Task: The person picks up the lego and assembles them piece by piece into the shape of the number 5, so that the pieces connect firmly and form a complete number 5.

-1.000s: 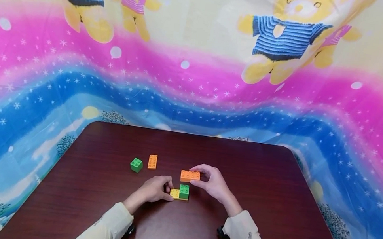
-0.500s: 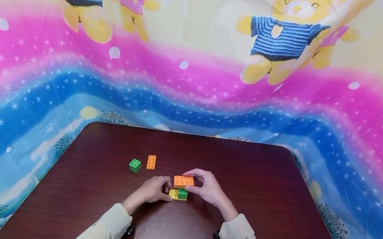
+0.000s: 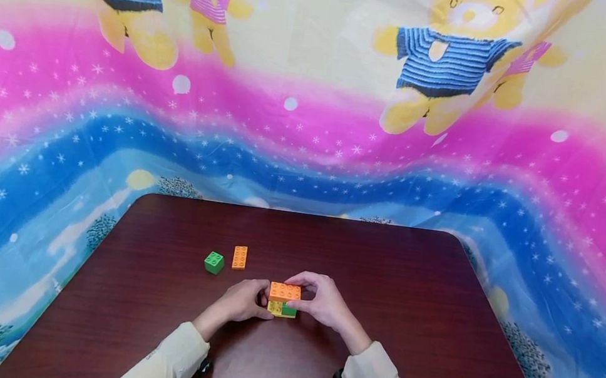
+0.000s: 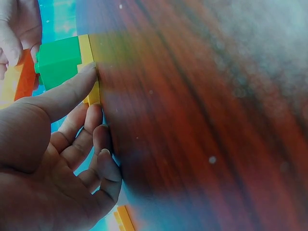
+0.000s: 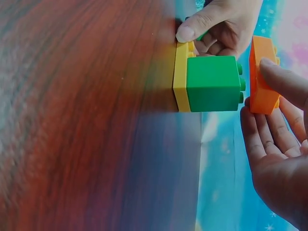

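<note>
A flat yellow building brick (image 5: 180,79) lies on the table with a taller green brick (image 5: 214,84) seated on its right part. My left hand (image 3: 243,299) pinches the yellow brick's left end between thumb and fingers. Between thumb and fingers, my right hand (image 3: 322,300) holds a flat orange brick (image 3: 284,292) level above the green one. In the right wrist view a narrow gap shows between the orange brick's underside and the green studs. From the head, the orange brick hides much of the green and yellow pair.
A second green brick (image 3: 214,262) sits on the dark wooden table (image 3: 410,290), beyond my left hand. Beside it lies another flat orange brick (image 3: 239,257). A printed curtain (image 3: 287,130) hangs behind the table's far edge.
My right hand has brought the orange brick left and toward me, from behind the green brick to over it. The left hand has stayed on the yellow brick.
</note>
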`<action>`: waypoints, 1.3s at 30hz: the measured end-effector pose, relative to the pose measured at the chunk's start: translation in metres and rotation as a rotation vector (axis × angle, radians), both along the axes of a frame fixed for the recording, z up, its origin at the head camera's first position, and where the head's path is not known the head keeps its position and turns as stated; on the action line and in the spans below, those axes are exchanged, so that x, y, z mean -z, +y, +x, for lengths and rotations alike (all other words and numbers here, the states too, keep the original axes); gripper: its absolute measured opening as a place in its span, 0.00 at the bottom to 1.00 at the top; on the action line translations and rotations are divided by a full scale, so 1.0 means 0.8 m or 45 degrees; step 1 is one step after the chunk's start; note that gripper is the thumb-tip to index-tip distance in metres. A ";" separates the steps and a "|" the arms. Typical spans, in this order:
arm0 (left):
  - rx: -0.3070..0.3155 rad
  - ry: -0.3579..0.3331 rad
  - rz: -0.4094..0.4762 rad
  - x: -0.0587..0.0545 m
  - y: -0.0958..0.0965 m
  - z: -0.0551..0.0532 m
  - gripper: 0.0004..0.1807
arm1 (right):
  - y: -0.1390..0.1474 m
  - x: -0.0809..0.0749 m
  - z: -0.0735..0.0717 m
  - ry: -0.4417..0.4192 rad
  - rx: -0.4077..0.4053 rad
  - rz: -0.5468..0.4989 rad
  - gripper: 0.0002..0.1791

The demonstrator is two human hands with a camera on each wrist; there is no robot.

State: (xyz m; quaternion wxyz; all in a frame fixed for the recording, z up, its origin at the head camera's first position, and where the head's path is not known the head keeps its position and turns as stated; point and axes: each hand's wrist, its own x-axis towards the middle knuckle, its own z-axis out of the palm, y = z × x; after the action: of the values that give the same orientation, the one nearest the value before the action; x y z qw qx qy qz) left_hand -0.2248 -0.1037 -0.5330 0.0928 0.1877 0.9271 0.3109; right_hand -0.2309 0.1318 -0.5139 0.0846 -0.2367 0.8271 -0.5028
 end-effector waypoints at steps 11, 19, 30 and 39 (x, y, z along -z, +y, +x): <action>0.002 -0.008 -0.025 0.003 0.001 -0.001 0.19 | -0.004 0.007 0.000 0.023 -0.020 0.022 0.20; 0.004 -0.016 -0.013 0.002 0.000 -0.004 0.20 | -0.004 0.004 -0.001 0.045 -0.016 0.059 0.20; 0.000 -0.025 -0.018 0.001 0.000 -0.004 0.20 | -0.004 0.003 -0.004 0.056 -0.025 0.117 0.19; 0.003 -0.028 -0.016 0.002 0.000 -0.004 0.19 | -0.001 0.006 -0.005 0.047 -0.045 0.108 0.20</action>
State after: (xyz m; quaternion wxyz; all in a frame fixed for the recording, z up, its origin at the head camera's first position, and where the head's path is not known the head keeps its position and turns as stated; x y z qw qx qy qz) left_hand -0.2278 -0.1039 -0.5345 0.1046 0.1849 0.9277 0.3071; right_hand -0.2348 0.1308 -0.5188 0.0879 -0.2566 0.8448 -0.4612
